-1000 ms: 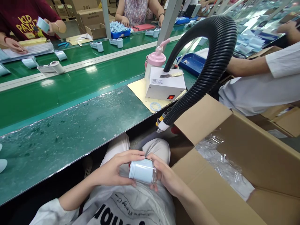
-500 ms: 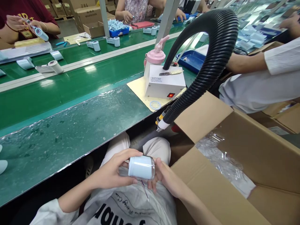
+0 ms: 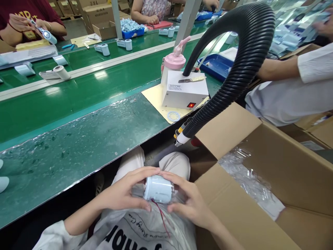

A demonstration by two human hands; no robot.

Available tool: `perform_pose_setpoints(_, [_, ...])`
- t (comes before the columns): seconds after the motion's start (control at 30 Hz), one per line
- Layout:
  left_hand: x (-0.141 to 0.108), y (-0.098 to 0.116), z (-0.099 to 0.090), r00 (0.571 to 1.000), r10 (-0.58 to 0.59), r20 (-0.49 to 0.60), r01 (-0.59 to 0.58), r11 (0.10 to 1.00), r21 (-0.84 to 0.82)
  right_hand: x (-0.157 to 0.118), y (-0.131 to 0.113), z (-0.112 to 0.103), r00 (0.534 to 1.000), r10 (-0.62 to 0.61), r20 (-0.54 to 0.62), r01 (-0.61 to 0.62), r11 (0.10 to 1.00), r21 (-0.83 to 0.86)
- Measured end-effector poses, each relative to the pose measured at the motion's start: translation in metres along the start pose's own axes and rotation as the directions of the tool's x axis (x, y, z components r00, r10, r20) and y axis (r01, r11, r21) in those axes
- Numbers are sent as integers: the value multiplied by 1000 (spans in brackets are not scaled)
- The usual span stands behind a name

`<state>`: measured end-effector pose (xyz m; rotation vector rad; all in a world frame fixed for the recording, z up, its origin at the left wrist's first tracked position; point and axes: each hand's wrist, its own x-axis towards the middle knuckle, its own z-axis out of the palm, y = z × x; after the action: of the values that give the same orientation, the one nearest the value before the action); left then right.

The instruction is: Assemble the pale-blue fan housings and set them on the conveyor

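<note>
Above my lap, a light-blue cylindrical housing (image 3: 160,189) with clear plastic at its ends lies on its side between my hands. Thin dark red wires (image 3: 163,218) hang from its underside. My left hand (image 3: 130,191) wraps the left end, fingertips over the top and thumb below. From the right, my right hand (image 3: 188,198) curves around the other end, fingers on top and thumb low near the edge. Just beyond the hands, the metal-and-white nozzle (image 3: 181,139) of a black corrugated hose (image 3: 234,74) points down toward my knees.
A white box with a lit red switch (image 3: 184,92) stands on a yellow sheet at the bench edge, a knife on top. Behind it is a pink-lidded bottle (image 3: 174,61). An open carton (image 3: 234,208) with clear plastic parts is at my right. Co-workers sit across the green conveyor (image 3: 85,86).
My right hand has shifted from the housing's right end to arch over its top. The housing has turned slightly, and more of the red wires shows below it.
</note>
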<state>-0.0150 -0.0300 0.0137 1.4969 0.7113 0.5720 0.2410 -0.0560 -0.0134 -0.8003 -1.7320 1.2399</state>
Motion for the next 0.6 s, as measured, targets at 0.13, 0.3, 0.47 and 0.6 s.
perform_pose_setpoints(0.13, [0, -2, -1, 998, -57, 38, 61, 992, -111, 0, -3, 4, 974, 225, -27, -205, 927, 314])
perform_pose_setpoints(0.3, [0, -11, 3, 985, -165, 58, 175, 933, -314, 3, -6, 1, 947, 321, -5, -308, 911, 275])
perform_pose_setpoints(0.47, [3, -34, 14, 963, -255, 86, 267, 867, -422, -1, 5, 17, 848, 529, 18, -503, 795, 340])
perform_pose_setpoints(0.6, [2, -34, -1, 913, -396, 97, 398, 814, -423, -7, 23, 15, 846, 533, 3, -525, 831, 182])
